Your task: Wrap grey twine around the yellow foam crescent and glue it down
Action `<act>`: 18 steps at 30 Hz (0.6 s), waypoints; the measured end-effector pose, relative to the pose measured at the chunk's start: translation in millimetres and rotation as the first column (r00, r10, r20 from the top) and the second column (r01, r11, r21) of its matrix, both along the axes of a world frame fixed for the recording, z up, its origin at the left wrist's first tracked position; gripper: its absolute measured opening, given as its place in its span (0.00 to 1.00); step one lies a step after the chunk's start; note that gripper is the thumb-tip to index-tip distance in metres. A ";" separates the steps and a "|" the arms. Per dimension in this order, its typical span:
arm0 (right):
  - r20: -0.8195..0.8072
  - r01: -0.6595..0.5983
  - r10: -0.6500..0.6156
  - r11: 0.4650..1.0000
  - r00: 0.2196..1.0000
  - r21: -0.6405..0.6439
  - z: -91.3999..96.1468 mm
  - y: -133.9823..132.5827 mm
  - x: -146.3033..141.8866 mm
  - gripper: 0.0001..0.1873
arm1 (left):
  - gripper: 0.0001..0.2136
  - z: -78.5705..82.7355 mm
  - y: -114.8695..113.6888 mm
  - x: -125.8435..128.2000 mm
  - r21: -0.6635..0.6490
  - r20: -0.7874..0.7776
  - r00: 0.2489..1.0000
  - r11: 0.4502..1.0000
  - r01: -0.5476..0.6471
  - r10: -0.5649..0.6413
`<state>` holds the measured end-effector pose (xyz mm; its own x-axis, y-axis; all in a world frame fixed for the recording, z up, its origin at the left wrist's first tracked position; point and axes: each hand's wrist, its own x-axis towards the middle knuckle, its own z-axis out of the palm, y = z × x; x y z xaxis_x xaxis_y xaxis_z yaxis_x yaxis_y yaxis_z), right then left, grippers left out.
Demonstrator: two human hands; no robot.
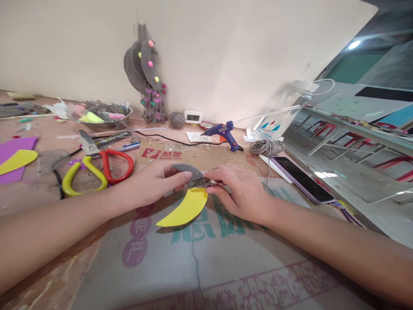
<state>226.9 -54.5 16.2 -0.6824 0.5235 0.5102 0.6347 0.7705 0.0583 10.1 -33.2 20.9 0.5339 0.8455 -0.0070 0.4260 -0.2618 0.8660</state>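
Note:
A yellow crescent-shaped piece (184, 210) is held just above the cardboard (148, 275), its upper part wound with grey yarn (189, 171). My left hand (159, 181) grips the wound end, thumb on top and fingers behind. At the lower edge of the winding, my right hand (238, 189) pinches with thumb and forefinger; the strand between those fingertips is hard to make out. A thin yarn strand (196, 258) lies down the cardboard below the crescent. Beyond my right hand sits a loose grey yarn ball (267, 147).
Scissors with red and yellow handles (85, 176) lie left of my left hand. Ahead are a blue glue gun (224, 132), a small clock (192, 117) and a decorated grey hanging ornament (142, 64). A phone (301, 178) and plastic bottle (274, 114) stand right; a scrap-filled bowl (129, 113) left.

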 end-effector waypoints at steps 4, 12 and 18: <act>-0.149 -0.005 -0.014 0.992 0.989 -0.127 0.5 -1.2 3.6 0.15 | 0.16 -3.0 2.3 -0.7 -0.012 0.039 0.999 1.000 0.003 -0.003; -0.260 0.068 -0.255 0.823 0.931 -0.565 -1.3 7.8 -2.3 0.14 | 0.15 -2.0 2.1 0.4 0.005 0.104 0.994 0.999 -0.034 0.033; -0.303 -0.025 -0.315 0.655 0.899 -0.755 0.9 9.6 -9.6 0.16 | 0.17 -5.8 3.3 -0.1 -0.002 0.088 0.995 0.999 -0.040 0.040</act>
